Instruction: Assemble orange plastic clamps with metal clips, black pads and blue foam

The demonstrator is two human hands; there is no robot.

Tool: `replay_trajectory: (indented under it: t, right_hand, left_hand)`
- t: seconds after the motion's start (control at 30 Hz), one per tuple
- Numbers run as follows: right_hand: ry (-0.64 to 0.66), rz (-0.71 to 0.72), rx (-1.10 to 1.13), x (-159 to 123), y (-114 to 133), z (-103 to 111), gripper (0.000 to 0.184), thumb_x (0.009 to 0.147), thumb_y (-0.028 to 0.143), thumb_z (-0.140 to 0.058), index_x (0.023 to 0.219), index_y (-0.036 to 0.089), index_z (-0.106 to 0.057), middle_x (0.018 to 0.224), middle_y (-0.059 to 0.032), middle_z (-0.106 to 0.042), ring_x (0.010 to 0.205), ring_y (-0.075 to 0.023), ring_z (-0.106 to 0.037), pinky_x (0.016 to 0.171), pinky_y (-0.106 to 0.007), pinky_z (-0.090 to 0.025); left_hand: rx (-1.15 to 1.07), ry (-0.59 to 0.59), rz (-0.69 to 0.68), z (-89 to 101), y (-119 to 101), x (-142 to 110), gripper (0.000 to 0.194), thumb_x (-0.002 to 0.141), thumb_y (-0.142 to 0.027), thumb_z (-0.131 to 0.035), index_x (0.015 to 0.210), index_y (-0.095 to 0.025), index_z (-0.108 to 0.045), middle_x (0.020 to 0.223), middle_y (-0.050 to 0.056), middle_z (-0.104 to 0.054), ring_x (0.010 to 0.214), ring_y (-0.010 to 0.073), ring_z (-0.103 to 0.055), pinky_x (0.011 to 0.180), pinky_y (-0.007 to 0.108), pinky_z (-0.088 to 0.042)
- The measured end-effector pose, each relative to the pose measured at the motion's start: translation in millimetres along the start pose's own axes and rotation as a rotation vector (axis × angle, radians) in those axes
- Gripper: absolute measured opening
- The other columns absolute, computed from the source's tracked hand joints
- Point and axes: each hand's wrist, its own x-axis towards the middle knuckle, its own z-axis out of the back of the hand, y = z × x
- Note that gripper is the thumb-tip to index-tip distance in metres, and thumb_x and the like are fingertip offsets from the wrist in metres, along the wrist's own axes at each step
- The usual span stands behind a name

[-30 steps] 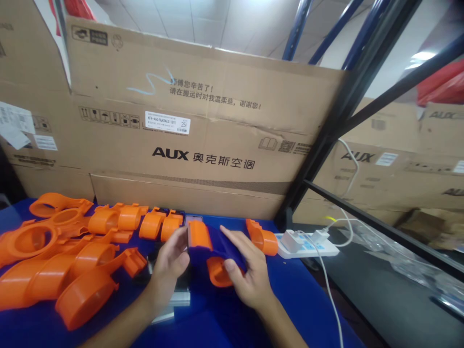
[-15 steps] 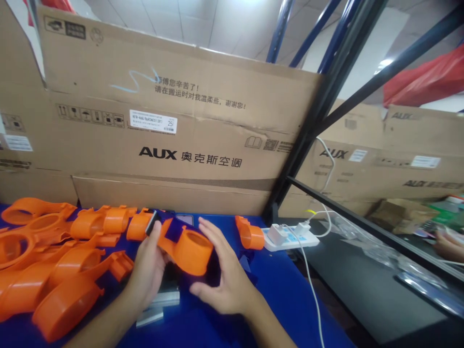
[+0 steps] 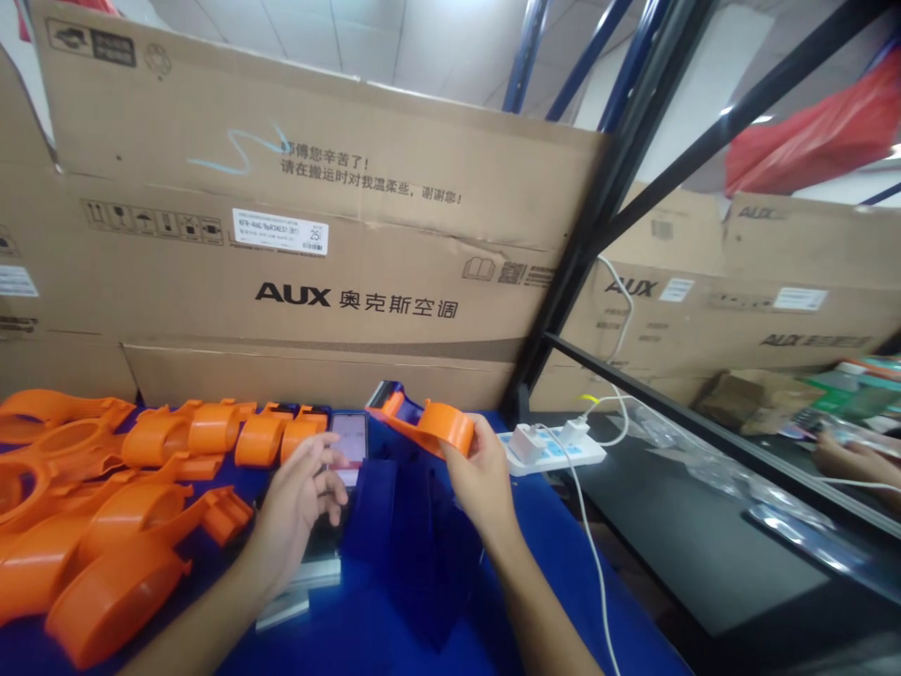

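Note:
In my right hand (image 3: 482,479) is an orange tape dispenser (image 3: 443,424), gripped by its round ring at the right end. Its other end points up and left and carries a dark blue part and a metal-looking edge. My left hand (image 3: 302,493) holds nothing; its fingers are loosely curled and apart, over a phone (image 3: 350,427) with a lit screen. Silvery metal strips (image 3: 285,608) lie below that hand. Several more orange tape dispensers (image 3: 116,601) are heaped at the left, and smaller ones stand in a row (image 3: 257,439) behind my left hand.
A white power strip (image 3: 553,451) with plugs and cables sits at the right edge of the blue table (image 3: 563,563). Behind stands a large cardboard sheet (image 3: 380,347). A black rack post (image 3: 584,253) rises at right; beyond it, another person's hand (image 3: 851,460) shows over a dark table.
My left hand has let go of the tape dispenser and drawn back left. My right hand has carried it right and up, now gripping its ring. The view has shifted slightly.

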Motion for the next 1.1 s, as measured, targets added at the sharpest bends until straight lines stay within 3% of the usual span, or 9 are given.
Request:
replay_trajectory:
  t: [0.13,0.23,0.43,0.67,0.77,0.97,1.1]
  right_hand:
    - [0.03,-0.063,-0.093,5,-9,4,0.04,0.087,0.056,-0.064,0.101,0.019,-0.062,0.085,-0.0046,-0.071,0.073,-0.0229,-0.065,0.066,-0.033,-0.053]
    - [0.059,-0.042,-0.244,4,-10,4,0.041,0.09,0.057,-0.061,0.103,0.018,-0.062,0.087,-0.0069,-0.071,0.076,-0.0249,-0.066,0.069,-0.034,-0.053]
    - [0.113,0.02,-0.59,2,-14,4,0.041,0.096,0.048,-0.056,0.118,0.014,-0.062,0.115,-0.0183,-0.071,0.102,-0.0337,-0.068,0.088,-0.043,-0.051]
    - [0.15,0.007,-0.739,0,-25,1,0.055,0.1,0.039,-0.051,0.145,0.007,-0.047,0.139,-0.0238,-0.061,0.123,-0.0378,-0.061,0.099,-0.046,-0.048]
    - [0.156,-0.007,-0.774,1,-29,2,0.056,0.098,0.033,-0.052,0.148,0.009,-0.045,0.139,-0.0224,-0.062,0.123,-0.0366,-0.062,0.097,-0.045,-0.049]
    - [0.058,0.114,-0.724,7,-17,15,0.043,0.097,0.037,-0.053,0.132,0.013,-0.062,0.128,-0.0183,-0.07,0.116,-0.034,-0.066,0.097,-0.045,-0.05]
    - [-0.031,0.05,-0.856,12,-5,34,0.044,0.097,0.037,-0.052,0.133,0.016,-0.062,0.125,-0.0178,-0.071,0.109,-0.0356,-0.068,0.083,-0.043,-0.052]
  left_hand:
    - [-0.018,0.011,-0.011,3.6,1,2,0.039,0.091,-0.049,-0.066,0.116,-0.019,-0.06,0.089,0.003,-0.063,0.059,0.0127,-0.057,0.045,0.023,-0.046]
    - [-0.024,0.029,-0.007,4.2,2,1,0.039,0.092,-0.05,-0.065,0.116,-0.019,-0.06,0.087,0.003,-0.063,0.059,0.0131,-0.056,0.046,0.023,-0.045]
    - [-0.013,0.026,0.003,1.9,1,-1,0.038,0.091,-0.051,-0.066,0.11,-0.019,-0.061,0.08,0.001,-0.061,0.057,0.0131,-0.055,0.046,0.023,-0.043]
    - [-0.014,0.019,0.003,3.1,2,0,0.039,0.087,-0.051,-0.071,0.109,-0.019,-0.062,0.077,0.0,-0.062,0.055,0.0128,-0.055,0.045,0.022,-0.043]
    - [-0.01,0.022,0.006,3.5,2,0,0.04,0.086,-0.05,-0.072,0.11,-0.02,-0.062,0.076,0.0,-0.062,0.055,0.0127,-0.054,0.045,0.022,-0.043]
    - [-0.013,0.012,0.013,2.5,1,0,0.037,0.086,-0.048,-0.073,0.108,-0.02,-0.062,0.074,-0.001,-0.062,0.054,0.0117,-0.054,0.045,0.021,-0.043]
    - [-0.008,0.007,0.015,2.0,1,0,0.036,0.087,-0.048,-0.072,0.107,-0.02,-0.063,0.075,-0.001,-0.062,0.054,0.0116,-0.055,0.046,0.021,-0.043]
